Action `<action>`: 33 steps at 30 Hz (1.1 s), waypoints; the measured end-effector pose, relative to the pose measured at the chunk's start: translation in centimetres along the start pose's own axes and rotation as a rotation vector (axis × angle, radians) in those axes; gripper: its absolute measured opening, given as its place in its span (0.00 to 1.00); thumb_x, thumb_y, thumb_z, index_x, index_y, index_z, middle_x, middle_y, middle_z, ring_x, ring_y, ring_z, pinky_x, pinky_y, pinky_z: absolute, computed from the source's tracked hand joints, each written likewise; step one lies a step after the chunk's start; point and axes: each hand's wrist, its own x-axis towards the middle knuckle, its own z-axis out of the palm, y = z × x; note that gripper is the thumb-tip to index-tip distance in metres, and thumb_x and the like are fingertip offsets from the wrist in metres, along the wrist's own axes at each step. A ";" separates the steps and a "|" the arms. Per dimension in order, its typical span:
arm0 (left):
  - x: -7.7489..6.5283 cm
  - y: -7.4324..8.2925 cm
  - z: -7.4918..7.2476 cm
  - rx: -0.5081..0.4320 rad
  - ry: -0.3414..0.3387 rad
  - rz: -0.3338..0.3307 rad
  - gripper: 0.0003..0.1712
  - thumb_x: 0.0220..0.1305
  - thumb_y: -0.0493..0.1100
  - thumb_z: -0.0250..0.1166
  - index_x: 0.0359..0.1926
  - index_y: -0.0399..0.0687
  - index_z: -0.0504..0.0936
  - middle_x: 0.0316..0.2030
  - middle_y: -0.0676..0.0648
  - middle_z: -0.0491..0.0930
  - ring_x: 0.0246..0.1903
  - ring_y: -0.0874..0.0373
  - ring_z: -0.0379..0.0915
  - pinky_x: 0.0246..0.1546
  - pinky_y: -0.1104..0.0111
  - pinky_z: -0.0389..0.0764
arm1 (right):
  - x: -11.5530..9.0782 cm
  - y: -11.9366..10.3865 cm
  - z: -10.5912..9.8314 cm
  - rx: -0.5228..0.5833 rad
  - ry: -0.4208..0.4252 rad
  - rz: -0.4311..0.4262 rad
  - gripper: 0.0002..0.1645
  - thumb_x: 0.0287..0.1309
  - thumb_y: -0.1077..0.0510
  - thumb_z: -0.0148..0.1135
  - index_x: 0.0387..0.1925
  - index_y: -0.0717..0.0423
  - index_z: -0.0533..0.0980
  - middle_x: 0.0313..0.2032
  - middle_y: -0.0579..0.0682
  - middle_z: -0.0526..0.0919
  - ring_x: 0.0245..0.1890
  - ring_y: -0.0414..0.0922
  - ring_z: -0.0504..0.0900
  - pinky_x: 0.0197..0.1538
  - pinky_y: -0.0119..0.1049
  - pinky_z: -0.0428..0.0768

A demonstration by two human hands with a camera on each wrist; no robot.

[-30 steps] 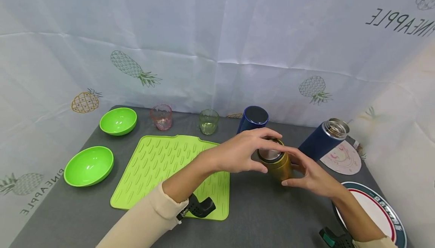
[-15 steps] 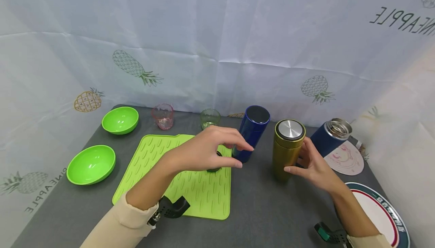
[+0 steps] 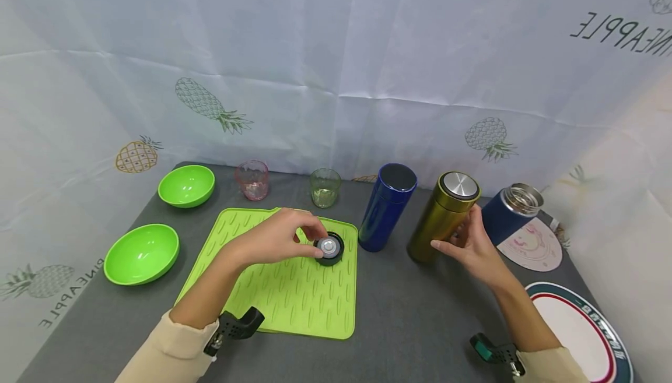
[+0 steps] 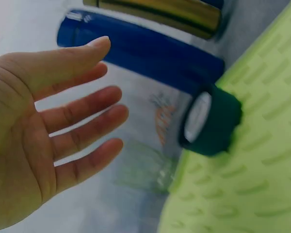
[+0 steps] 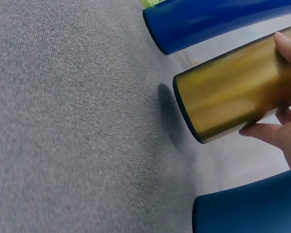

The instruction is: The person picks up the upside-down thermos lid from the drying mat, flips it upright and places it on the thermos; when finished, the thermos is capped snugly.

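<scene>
My right hand grips a gold thermos flask with a silver-topped lid round its lower body. In the right wrist view the flask's base hangs slightly off the table, with a shadow beside it. My left hand hovers over the green ridged mat, close to a black bottle lid with a silvery centre. The left wrist view has that hand with fingers spread, apart from the lid. Between mat and gold flask stands a shiny blue tumbler.
An uncapped dark blue flask stands at right, near a pink round mat and a rimmed white plate. Two green bowls lie left. Pink and green glasses stand at the back, before a pineapple-print curtain.
My left hand has left the gold flask's top and moved left to beside the black lid. My right hand has moved the gold flask slightly back, toward the blue tumbler's row.
</scene>
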 end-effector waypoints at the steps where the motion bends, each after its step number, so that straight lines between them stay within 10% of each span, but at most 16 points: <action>1: 0.0 -0.5 0.1 0.001 0.009 -0.018 0.16 0.64 0.45 0.72 0.51 0.47 0.85 0.48 0.46 0.86 0.51 0.50 0.81 0.47 0.66 0.84 | 0.1 0.1 0.1 0.005 0.006 -0.001 0.59 0.51 0.80 0.68 0.74 0.45 0.48 0.62 0.41 0.70 0.56 0.32 0.80 0.51 0.24 0.83; 16: 1.2 -6.5 3.2 -0.077 0.060 -0.080 0.50 0.53 0.44 0.80 0.73 0.40 0.67 0.67 0.36 0.73 0.66 0.39 0.70 0.62 0.47 0.77 | 1.1 2.1 0.5 0.097 0.012 -0.038 0.62 0.52 0.82 0.65 0.76 0.45 0.44 0.66 0.43 0.65 0.60 0.33 0.78 0.54 0.25 0.83; 33: 2.6 -7.4 4.9 0.010 0.018 -0.095 0.48 0.50 0.49 0.82 0.71 0.44 0.72 0.65 0.44 0.77 0.64 0.48 0.73 0.67 0.50 0.73 | 0.9 2.3 0.5 0.095 0.008 -0.022 0.63 0.53 0.81 0.65 0.77 0.43 0.42 0.67 0.43 0.65 0.63 0.33 0.76 0.56 0.25 0.82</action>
